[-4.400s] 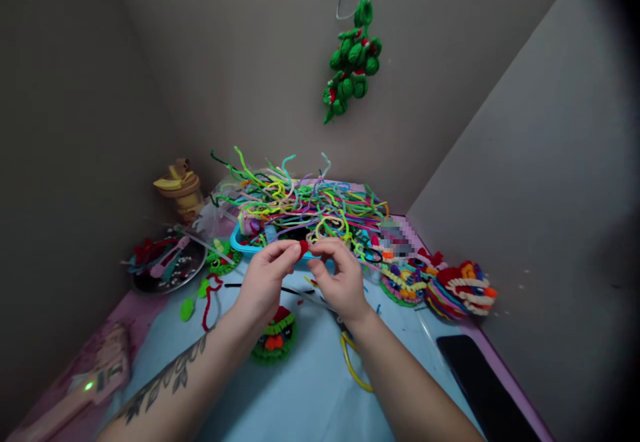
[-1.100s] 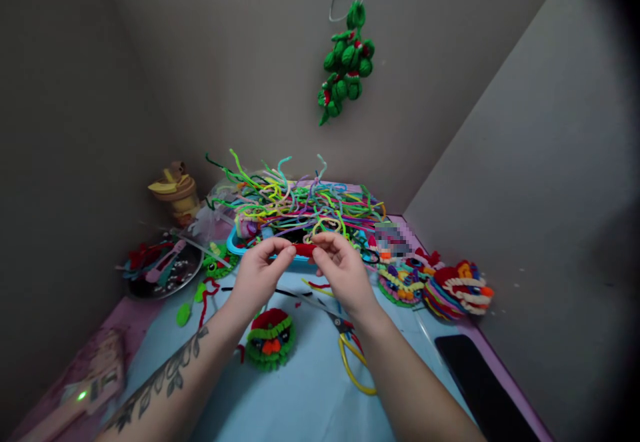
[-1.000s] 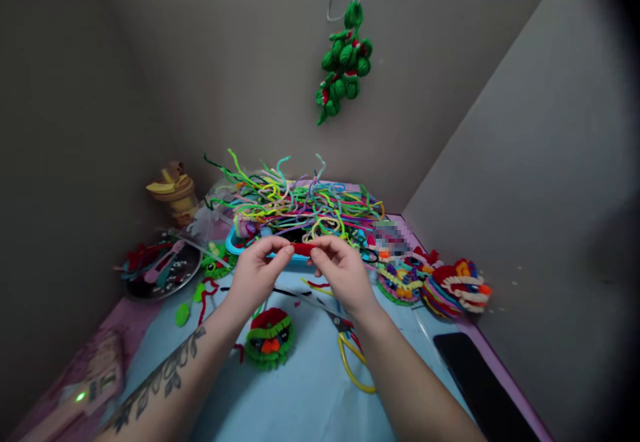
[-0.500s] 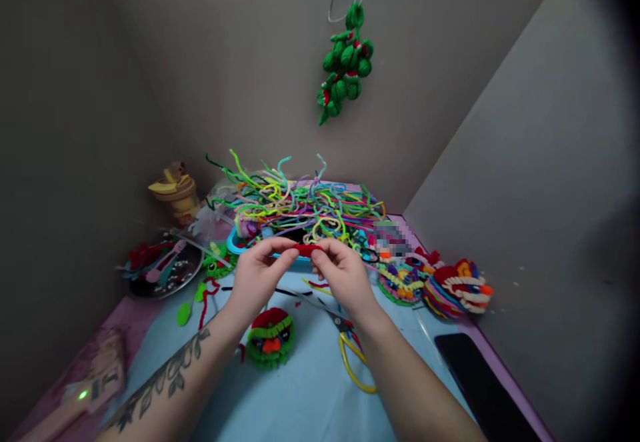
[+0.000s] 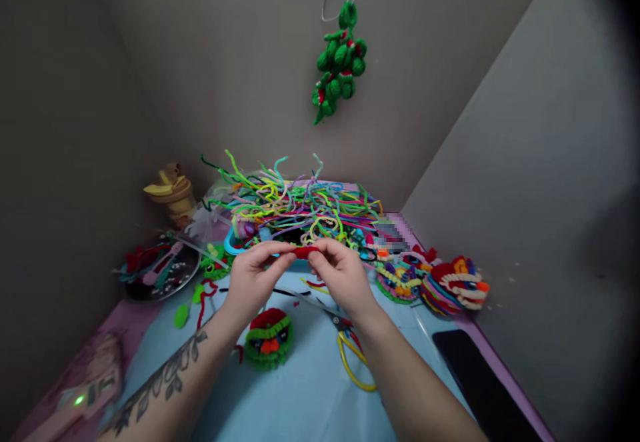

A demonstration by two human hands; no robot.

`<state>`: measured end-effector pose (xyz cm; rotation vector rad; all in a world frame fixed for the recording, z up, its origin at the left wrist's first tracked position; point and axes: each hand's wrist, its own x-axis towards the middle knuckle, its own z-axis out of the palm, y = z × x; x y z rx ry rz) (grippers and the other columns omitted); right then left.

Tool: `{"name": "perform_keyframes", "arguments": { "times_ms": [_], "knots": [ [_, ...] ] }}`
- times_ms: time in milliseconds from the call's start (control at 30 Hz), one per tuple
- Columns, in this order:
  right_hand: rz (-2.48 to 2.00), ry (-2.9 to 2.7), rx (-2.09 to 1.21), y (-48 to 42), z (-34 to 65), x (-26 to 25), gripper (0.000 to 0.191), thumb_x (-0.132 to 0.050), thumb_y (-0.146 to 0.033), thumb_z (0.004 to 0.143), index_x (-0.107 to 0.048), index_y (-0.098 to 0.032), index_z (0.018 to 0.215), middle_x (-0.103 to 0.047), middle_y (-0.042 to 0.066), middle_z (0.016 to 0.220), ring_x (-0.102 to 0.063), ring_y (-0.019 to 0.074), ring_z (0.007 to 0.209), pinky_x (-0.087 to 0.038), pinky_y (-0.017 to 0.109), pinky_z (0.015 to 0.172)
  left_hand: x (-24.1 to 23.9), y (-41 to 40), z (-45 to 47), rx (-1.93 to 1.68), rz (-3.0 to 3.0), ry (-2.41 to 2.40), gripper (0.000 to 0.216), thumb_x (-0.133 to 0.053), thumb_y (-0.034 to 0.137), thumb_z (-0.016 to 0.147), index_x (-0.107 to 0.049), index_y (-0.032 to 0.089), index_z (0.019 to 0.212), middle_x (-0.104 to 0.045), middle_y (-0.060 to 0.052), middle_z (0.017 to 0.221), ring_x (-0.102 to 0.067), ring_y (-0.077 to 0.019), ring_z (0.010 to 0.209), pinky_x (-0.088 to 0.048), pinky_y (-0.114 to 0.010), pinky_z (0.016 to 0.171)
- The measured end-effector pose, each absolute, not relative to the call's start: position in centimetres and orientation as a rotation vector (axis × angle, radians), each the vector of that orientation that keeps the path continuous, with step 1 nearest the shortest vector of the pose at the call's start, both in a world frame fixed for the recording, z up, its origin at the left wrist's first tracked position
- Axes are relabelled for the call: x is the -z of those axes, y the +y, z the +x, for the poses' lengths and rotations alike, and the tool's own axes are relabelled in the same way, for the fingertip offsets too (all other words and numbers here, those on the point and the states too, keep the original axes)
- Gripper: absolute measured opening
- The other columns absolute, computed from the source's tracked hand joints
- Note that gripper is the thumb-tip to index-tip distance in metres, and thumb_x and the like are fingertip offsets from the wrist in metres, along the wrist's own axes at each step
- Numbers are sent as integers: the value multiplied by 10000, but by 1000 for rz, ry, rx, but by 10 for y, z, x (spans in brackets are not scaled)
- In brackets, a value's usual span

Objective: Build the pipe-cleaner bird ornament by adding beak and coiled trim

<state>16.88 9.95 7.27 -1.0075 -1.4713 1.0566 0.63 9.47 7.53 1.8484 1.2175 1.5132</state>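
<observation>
A short, fuzzy red pipe cleaner piece (image 5: 305, 253) is stretched between my two hands above the blue work surface. My left hand (image 5: 255, 274) pinches its left end between thumb and fingers. At the other end, my right hand (image 5: 344, 275) grips it the same way. Below and between my forearms lies a round green-and-red pipe cleaner face (image 5: 270, 339) with an orange middle. Yellow-handled scissors (image 5: 341, 323) rest beside my right wrist, blades partly hidden. A black pipe cleaner (image 5: 295, 291) lies under my hands.
Many coloured pipe cleaners (image 5: 300, 202) heap over a blue tray (image 5: 229, 242) at the back. Left are a metal bowl (image 5: 187, 282) and a pink device (image 5: 100, 382) with a green light. Right are finished fuzzy pieces (image 5: 450, 289) and a black phone (image 5: 480, 382). A green cluster (image 5: 343, 55) hangs above.
The whole view has shifted slightly, with the surroundings a little further left. Both hands keep their pinch on the red piece, and more of it shows between the fingers.
</observation>
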Motion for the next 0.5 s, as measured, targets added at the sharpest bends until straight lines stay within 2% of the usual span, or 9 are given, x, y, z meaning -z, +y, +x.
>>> {"name": "perform_keyframes", "arguments": {
  "times_ms": [500],
  "knots": [
    [-982, -1498, -1049, 99, 168, -72, 138, -547, -289, 803, -574, -179, 724, -497, -30, 603, -428, 100, 528, -338, 220, 492, -83, 96, -2, -1455, 2193, 1088, 82, -617, 195, 813, -698, 189, 811, -703, -26, 760, -628, -130, 688, -482, -220, 635]
  ]
}}
